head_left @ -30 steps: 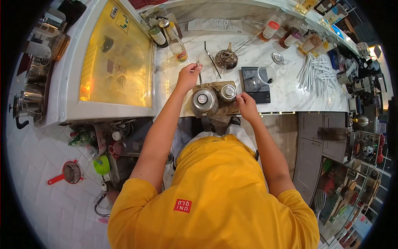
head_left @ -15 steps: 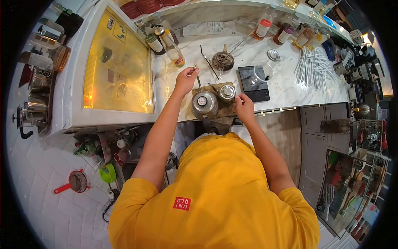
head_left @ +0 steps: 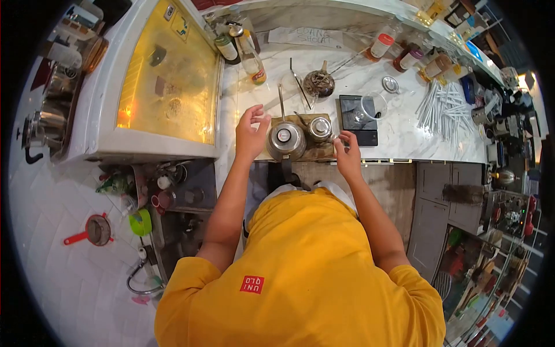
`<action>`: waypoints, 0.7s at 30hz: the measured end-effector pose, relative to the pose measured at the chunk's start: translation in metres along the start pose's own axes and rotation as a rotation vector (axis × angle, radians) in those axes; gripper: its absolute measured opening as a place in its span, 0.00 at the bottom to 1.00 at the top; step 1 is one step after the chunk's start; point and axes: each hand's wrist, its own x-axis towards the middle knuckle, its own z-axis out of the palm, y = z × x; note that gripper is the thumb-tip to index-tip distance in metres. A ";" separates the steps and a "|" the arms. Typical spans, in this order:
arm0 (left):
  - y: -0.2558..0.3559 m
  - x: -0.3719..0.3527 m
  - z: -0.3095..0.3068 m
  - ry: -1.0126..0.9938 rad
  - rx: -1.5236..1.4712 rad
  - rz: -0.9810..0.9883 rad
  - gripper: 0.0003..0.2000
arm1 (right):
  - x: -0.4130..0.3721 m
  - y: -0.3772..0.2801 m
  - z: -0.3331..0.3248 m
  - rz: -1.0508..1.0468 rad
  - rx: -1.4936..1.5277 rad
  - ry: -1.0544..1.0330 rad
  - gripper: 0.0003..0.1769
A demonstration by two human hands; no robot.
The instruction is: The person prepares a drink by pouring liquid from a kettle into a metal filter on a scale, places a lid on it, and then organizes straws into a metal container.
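A steel gooseneck kettle (head_left: pixel 285 140) stands on a wooden board (head_left: pixel 327 152), its long thin spout pointing away from me. My left hand (head_left: pixel 252 134) hovers just left of the kettle, fingers apart and holding nothing. Beside the kettle, on the same board, sits a small lidded steel teapot (head_left: pixel 319 127) with a short spout. Close to the teapot's right side is my right hand (head_left: pixel 348 155), its fingers loosely bent and apart with nothing between them. Behind these stands a round pot with dark contents (head_left: pixel 319 84), and a thin black stick (head_left: pixel 300 84) lies beside it.
A black scale (head_left: pixel 350 107) carrying a clear glass vessel (head_left: pixel 373 106) is right of the teapot. Further right lie a metal lid (head_left: pixel 390 85) and many wrapped straws (head_left: pixel 442 111). Bottles (head_left: pixel 381 45) line the back. A yellow-lit glass-door cabinet (head_left: pixel 167 87) borders the left.
My left hand has let go of the kettle's spout and drawn back left, opening. My right hand has come off the teapot's side and moved slightly toward me. The camera view has shifted a little.
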 end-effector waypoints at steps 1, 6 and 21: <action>0.006 -0.013 -0.003 0.007 -0.004 -0.020 0.21 | -0.007 -0.002 -0.006 -0.013 -0.010 -0.023 0.22; 0.016 -0.072 -0.006 0.059 -0.024 -0.085 0.20 | -0.037 -0.021 -0.035 0.018 0.119 -0.173 0.23; 0.065 -0.200 0.000 0.181 0.096 -0.123 0.18 | -0.079 -0.004 -0.069 -0.012 0.106 -0.494 0.16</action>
